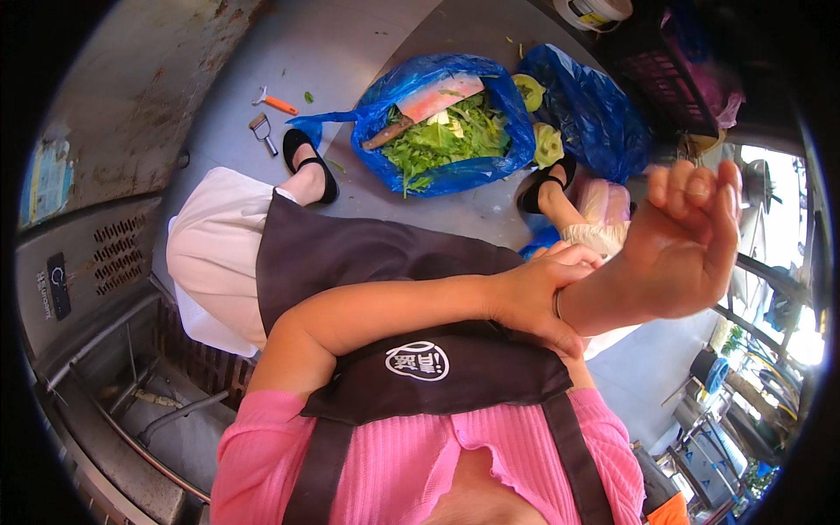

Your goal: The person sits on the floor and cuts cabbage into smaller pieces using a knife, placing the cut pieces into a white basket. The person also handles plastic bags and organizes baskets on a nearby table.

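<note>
My left hand (pixel 548 289) is wrapped around my right wrist, beside a thin bracelet (pixel 558 305). Raised at the right, my right hand (pixel 689 249) has loosely bent fingers and nothing visible in it. On the floor between my feet stands an open blue plastic bag (pixel 453 177) of leafy green trimmings (pixel 426 147). A cleaver (pixel 440 95) with a wooden handle lies across the leaves. Two pale green vegetable pieces, one upper (pixel 528 92) and one lower (pixel 546 144), lie right of the bag. An orange-handled peeler (pixel 279 104) and a metal-handled peeler (pixel 264 134) lie to its left.
Another blue bag (pixel 584 111) lies behind the vegetable pieces. A dark plastic crate (pixel 669 79) and a white bucket (pixel 594 12) stand at the upper right. A metal appliance (pixel 131 98) borders the left side, above a metal frame (pixel 105 341). Leaf scraps dot the floor.
</note>
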`<state>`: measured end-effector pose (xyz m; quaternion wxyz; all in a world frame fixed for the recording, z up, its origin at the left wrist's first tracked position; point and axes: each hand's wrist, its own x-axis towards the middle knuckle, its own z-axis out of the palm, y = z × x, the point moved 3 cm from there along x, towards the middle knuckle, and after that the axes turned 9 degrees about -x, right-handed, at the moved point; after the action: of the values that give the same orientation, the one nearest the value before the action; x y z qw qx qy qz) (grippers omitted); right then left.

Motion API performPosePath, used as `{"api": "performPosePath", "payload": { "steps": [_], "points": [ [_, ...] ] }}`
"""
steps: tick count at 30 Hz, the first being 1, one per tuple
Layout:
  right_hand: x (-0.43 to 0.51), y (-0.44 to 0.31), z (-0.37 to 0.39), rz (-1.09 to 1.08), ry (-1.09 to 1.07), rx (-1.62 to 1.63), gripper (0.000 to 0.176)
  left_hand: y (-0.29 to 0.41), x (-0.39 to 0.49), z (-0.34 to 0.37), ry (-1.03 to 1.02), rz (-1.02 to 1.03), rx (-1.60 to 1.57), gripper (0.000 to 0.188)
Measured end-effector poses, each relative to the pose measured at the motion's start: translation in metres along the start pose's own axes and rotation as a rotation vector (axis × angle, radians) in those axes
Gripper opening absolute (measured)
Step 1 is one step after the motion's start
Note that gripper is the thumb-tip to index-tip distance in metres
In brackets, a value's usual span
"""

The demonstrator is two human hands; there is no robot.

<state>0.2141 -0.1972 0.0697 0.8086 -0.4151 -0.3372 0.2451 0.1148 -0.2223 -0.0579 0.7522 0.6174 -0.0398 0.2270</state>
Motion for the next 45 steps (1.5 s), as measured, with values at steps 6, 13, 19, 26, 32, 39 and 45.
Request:
{"api": "performPosePath", "payload": {
  "steps": [6,13,19,26,32,39,45],
  "points": [
    [0.009,0.078,-0.019,0.528,-0.310,0.526,0.024,-0.044,-0.012,0.006,0.088,-0.494,-0.718,0.054],
    [-0.031,0.296,-0.101,0.575,-0.336,-1.170,0.021,-0.154,-0.057,-0.113,0.131,-0.926,0.069,0.069],
    [-0.131,0.354,-0.135,0.248,-1.242,-1.859,0.046,-0.237,-0.135,-0.215,0.670,-1.340,0.737,0.043],
    [-0.139,0.367,-0.154,0.460,-1.512,-2.030,0.050,-0.267,-0.135,-0.224,0.713,-1.360,0.779,0.023],
    [-0.131,0.346,-0.164,0.258,-1.370,-1.646,0.038,-0.253,-0.066,-0.230,0.500,-1.064,0.412,0.032],
    [-0.010,0.334,-0.238,0.150,-0.051,-1.394,0.011,-0.221,-0.055,-0.279,0.536,-0.803,1.045,0.031],
    [0.037,0.392,-0.397,0.927,0.306,-1.754,0.063,-0.237,-0.092,-0.308,0.371,-1.005,1.276,0.066]
  ]
}}
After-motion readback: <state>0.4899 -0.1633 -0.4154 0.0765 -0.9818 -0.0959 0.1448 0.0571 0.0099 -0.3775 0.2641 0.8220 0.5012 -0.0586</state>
